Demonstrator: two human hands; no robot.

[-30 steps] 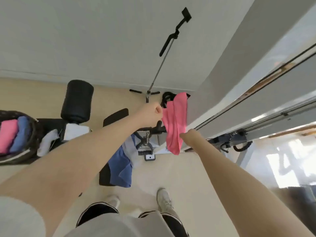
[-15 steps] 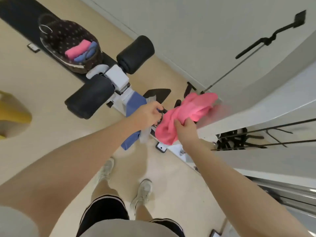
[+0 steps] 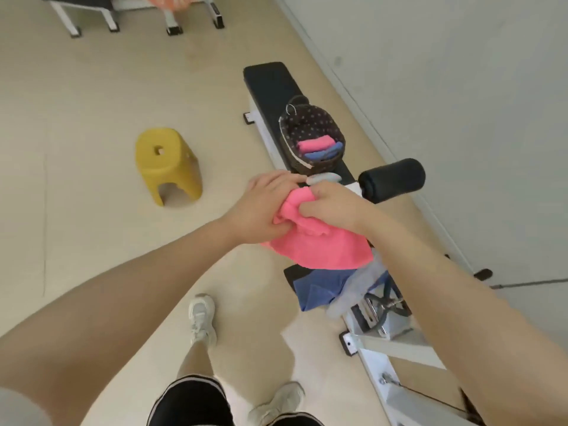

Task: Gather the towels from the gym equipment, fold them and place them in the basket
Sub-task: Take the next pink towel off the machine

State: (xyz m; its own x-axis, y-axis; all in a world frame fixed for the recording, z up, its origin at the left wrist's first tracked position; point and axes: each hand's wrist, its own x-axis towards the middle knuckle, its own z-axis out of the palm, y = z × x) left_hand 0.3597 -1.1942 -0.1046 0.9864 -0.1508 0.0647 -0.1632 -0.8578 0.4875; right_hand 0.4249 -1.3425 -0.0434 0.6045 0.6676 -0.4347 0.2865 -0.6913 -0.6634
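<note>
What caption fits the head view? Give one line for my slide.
Both hands bunch a pink towel above the bench, near the basket.

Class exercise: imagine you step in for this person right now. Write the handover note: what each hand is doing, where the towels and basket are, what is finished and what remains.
Left hand: grips the pink towel, thumb tucked under it.
Right hand: grips the same towel, bunched and not yet folded, above the bench.
Basket: stands on the bench and holds a folded pink towel and a folded blue towel.
Blue towel and grey towel: draped over the equipment below the hands.
Done: two towels in the basket, the pink one picked up.
Left: fold and place the pink one, then the blue and the grey.
</note>
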